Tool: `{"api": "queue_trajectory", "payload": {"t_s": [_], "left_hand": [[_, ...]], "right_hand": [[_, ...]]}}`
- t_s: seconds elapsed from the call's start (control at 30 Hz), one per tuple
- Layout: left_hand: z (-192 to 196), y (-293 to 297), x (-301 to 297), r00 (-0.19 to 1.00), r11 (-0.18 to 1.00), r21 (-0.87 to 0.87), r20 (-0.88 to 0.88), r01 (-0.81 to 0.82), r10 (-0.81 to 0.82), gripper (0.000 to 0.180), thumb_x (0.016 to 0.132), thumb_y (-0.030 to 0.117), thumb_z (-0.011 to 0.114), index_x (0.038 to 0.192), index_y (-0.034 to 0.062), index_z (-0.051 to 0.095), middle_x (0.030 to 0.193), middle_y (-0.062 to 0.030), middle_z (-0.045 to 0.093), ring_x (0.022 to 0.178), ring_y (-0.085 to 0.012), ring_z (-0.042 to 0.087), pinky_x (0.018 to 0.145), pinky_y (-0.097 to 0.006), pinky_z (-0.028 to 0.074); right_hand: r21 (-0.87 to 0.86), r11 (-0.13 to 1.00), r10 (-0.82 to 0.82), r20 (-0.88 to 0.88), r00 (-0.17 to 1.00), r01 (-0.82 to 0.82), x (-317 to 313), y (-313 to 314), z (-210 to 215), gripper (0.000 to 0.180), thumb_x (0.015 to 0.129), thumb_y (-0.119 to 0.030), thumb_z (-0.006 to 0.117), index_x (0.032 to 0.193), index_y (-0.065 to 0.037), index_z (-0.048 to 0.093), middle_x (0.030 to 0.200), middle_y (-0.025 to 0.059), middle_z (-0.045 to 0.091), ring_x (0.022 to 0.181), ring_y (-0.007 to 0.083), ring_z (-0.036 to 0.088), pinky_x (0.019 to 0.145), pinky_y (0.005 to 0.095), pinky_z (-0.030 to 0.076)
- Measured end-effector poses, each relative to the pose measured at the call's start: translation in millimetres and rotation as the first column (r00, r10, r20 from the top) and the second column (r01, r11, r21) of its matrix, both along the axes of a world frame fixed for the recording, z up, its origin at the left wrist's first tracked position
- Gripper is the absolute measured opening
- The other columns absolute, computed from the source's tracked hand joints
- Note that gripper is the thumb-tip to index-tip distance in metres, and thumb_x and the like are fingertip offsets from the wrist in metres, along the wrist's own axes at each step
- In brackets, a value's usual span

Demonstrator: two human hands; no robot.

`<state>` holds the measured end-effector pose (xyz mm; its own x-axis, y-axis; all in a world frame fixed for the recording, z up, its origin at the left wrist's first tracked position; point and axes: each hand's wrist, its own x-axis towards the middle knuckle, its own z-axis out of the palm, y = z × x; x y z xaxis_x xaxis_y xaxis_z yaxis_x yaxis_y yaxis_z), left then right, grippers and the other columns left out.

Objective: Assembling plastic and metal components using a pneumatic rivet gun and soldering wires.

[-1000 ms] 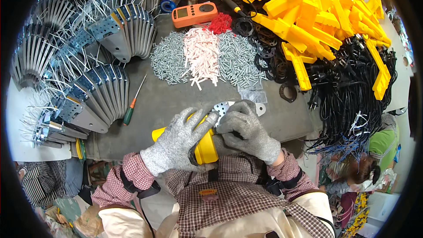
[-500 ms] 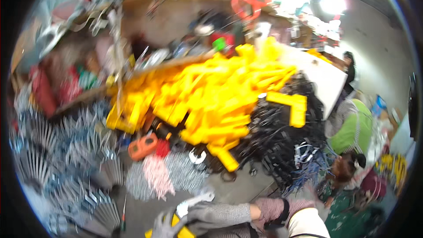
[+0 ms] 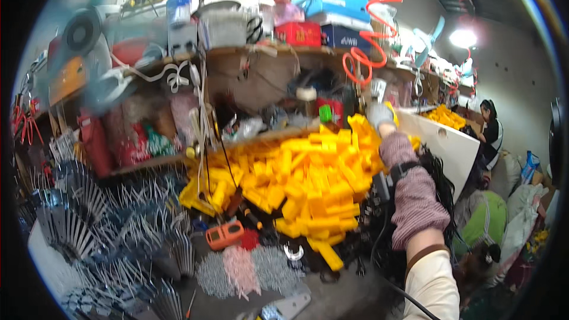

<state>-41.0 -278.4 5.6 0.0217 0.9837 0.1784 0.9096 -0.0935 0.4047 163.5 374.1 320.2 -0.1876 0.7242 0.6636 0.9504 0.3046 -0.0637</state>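
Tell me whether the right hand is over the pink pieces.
No, the gloved right hand is at the far right end of the yellow heap, away from the pink pieces.

Layout on the table (image 3: 341,296), with the heap of moulded parts (image 3: 308,178) as the dial's middle

At twelve o'clock, behind the heap, stands the shelf (image 3: 267,56), with boxes (image 3: 299,34) on top; a hose (image 3: 385,35) hangs at one. The right hand (image 3: 381,117) is between one and two, by the heap's far edge. Cables (image 3: 435,181) lie at three; between two and three stands a panel (image 3: 453,145) — beyond it, another person (image 3: 491,136). At six, nearest the wearer, lies a flat plate (image 3: 293,303). At seven, small sleeves (image 3: 240,269) lie between two heaps of screws (image 3: 277,271). The meter (image 3: 225,235) is at eight, behind the sleeves; brackets (image 3: 71,228) fill the stretch from eight to nine.
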Motion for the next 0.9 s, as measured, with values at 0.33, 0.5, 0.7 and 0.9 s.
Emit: {"api": "queue_trajectory", "payload": {"t_s": [0.33,0.5,0.7,0.9], "left_hand": [[-23,-16,-4,0.995,0.995,-0.101,-0.092,0.027,-0.036,0.107,0.065,0.021,0.076,0.160,0.0261,0.026,0.162,-0.0262,0.011,0.144,-0.0511,0.022,0.115,-0.059,0.029],[30,2,6,0.998,0.984,-0.181,-0.062,0.002,-0.013,0.075,0.077,0.028,0.071,0.147,0.0159,0.048,0.152,-0.0287,0.034,0.131,-0.0487,0.040,0.108,-0.058,0.036],[9,1,-2,0.999,0.964,-0.266,0.035,0.012,-0.002,0.078,0.076,0.046,0.075,0.146,0.0208,0.051,0.154,-0.0293,0.029,0.133,-0.0514,0.032,0.111,-0.061,0.030],[29,14,-13,0.989,0.966,-0.249,-0.111,0.065,-0.095,0.088,0.067,0.060,0.080,0.143,0.0271,0.051,0.150,-0.0268,0.034,0.132,-0.0508,0.036,0.103,-0.060,0.038]], "right_hand": [[-0.153,0.967,0.165,-0.247,0.955,-0.206,-36,57,-8,0.045,0.070,-0.025,0.077,0.108,-0.003,0.070,0.109,0.0241,0.070,0.106,0.0381,0.067,0.095,0.0439,0.052],[-0.194,0.978,0.028,-0.217,0.976,-0.072,-25,76,-15,0.047,0.071,-0.027,0.076,0.111,-0.002,0.070,0.113,0.0254,0.069,0.109,0.0383,0.067,0.095,0.0422,0.053],[0.256,0.940,0.316,-0.395,0.863,-0.227,-7,69,20,0.052,0.077,-0.046,0.077,0.109,-0.006,0.066,0.105,0.0247,0.070,0.102,0.0402,0.067,0.088,0.0477,0.052],[0.639,0.685,0.698,-0.435,0.570,-0.351,38,-4,79,0.045,0.094,-0.042,0.062,0.117,-0.004,0.066,0.107,0.0168,0.071,0.097,0.0285,0.068,0.085,0.0412,0.053]]}}
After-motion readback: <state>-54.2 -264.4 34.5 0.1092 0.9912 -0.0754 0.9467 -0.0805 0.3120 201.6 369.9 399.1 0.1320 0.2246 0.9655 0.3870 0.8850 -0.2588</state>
